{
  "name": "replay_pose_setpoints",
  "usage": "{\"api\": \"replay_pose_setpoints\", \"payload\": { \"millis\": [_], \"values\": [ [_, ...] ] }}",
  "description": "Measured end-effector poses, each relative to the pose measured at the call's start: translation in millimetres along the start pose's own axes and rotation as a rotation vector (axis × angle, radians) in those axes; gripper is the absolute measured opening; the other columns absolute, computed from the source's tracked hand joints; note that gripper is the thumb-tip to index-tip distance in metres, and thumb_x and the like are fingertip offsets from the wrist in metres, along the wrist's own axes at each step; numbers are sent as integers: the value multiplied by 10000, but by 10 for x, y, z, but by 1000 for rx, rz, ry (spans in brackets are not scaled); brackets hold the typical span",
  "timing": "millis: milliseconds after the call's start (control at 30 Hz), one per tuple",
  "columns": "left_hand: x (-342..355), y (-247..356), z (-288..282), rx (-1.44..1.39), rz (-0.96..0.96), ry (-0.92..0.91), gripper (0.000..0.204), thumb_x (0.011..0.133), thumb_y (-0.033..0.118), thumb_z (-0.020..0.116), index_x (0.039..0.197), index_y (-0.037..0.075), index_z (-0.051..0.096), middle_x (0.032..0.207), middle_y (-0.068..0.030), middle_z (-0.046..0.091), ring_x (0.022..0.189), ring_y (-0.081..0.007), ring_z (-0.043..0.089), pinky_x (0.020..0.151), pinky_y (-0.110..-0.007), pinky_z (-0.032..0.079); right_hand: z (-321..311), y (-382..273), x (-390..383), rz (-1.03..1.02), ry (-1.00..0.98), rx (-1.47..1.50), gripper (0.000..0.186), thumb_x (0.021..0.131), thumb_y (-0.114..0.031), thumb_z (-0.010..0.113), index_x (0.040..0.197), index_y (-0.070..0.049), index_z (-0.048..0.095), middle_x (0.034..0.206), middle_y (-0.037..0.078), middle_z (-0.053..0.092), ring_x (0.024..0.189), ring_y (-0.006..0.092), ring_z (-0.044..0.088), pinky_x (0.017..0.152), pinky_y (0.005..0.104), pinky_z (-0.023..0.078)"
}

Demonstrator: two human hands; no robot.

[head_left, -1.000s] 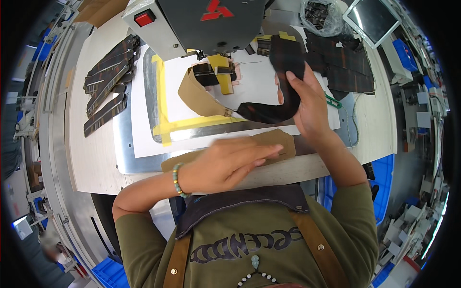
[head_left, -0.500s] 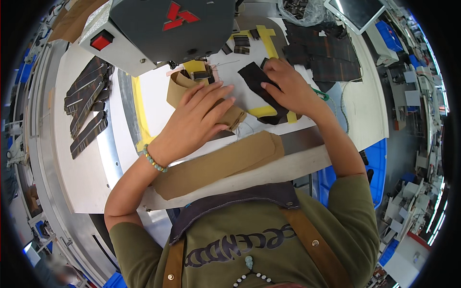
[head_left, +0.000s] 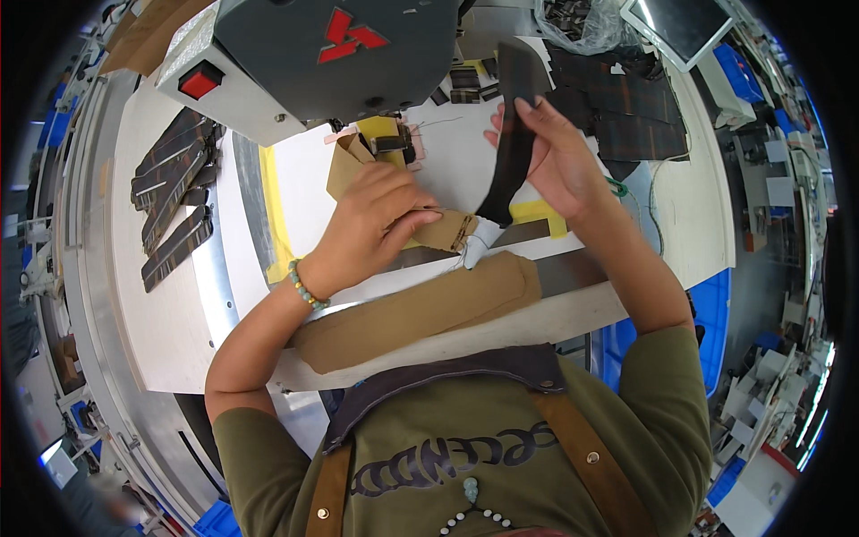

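Observation:
My right hand (head_left: 568,166) pinches a long dark strip of material (head_left: 514,134) between thumb and fingers and holds it raised on end, its lower tip near the brown cardboard piece (head_left: 443,233). The curled fingers and thumb of my left hand (head_left: 380,219) close over that cardboard piece and hide part of it. At the cardboard's right end lie a small white scrap (head_left: 483,240) and some loose threads. A grey sewing machine head (head_left: 331,63) with a red emblem stands just beyond my left hand, and its presser area (head_left: 394,143) is partly hidden.
A long brown cardboard template (head_left: 420,313) lies along the near table edge. Plaid strips (head_left: 174,197) are stacked at the left; plaid panels (head_left: 631,107) lie at the far right. Small dark pieces (head_left: 465,80), a plastic bag (head_left: 577,22) and a tablet-like screen (head_left: 680,27) are farther back.
My right hand has lifted the dark strip, turning it from lying flat to upright. My left fingers have curled from outstretched. The white scrap now shows. The whole view has shifted slightly.

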State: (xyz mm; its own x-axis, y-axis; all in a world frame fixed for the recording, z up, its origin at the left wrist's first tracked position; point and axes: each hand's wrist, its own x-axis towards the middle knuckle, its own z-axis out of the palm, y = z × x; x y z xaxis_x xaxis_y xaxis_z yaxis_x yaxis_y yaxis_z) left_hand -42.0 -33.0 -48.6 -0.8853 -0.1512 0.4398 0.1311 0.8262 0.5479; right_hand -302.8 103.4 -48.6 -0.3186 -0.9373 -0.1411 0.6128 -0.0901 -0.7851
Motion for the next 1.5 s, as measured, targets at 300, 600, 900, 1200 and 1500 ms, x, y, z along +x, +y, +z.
{"api": "replay_pose_setpoints", "payload": {
  "millis": [300, 600, 900, 1200, 1500],
  "values": [
    [32, -85, 6, -1, 108, -56, 218, 944, 208, 815, 1084, 58, 739, 961, -89, 663, 974, -322, 638, 956, -453, 512, 124, -254, 168, -15, -312, -1528, 284, 1125, -277, 616, 1100, 1, 670, 870, 174, 702, 742, 337, 689, 703, 459, 514],
    [-41, -251, 11, 452, 74, -6, 627, 893, 456, 828, 1309, 1, 713, 1158, -138, 718, 1133, -345, 645, 1001, -464, 520, 234, -37, 930, 17, -451, -1810, 403, 1084, -413, 658, 1127, -27, 767, 1052, 215, 734, 1026, 421, 683, 909, 500, 522],
    [-46, -305, 32, 536, -4, -31, 629, 899, 487, 825, 1253, -30, 771, 1441, -145, 713, 1354, -368, 610, 1093, -486, 485, 383, -186, 1223, 260, -675, -1767, 469, 1048, -451, 710, 1309, -66, 767, 1197, 185, 778, 1090, 329, 725, 966, 417, 542],
    [-51, -321, 33, 549, -18, -40, 637, 912, 486, 819, 1279, -32, 761, 1455, -146, 704, 1366, -374, 604, 1093, -481, 484, 287, -68, 1229, 68, -611, -1637, 429, 1024, -401, 686, 971, 18, 759, 884, 158, 720, 819, 304, 687, 791, 433, 524],
    [-4, -329, 45, 578, -59, -92, 722, 950, 547, 760, 1377, -32, 698, 1569, -171, 629, 1412, -389, 560, 1166, -503, 429, 205, 12, 1308, 26, -621, -1650, 436, 1007, -400, 700, 968, 31, 756, 856, 178, 726, 792, 313, 689, 770, 439, 523]
  ]
}}
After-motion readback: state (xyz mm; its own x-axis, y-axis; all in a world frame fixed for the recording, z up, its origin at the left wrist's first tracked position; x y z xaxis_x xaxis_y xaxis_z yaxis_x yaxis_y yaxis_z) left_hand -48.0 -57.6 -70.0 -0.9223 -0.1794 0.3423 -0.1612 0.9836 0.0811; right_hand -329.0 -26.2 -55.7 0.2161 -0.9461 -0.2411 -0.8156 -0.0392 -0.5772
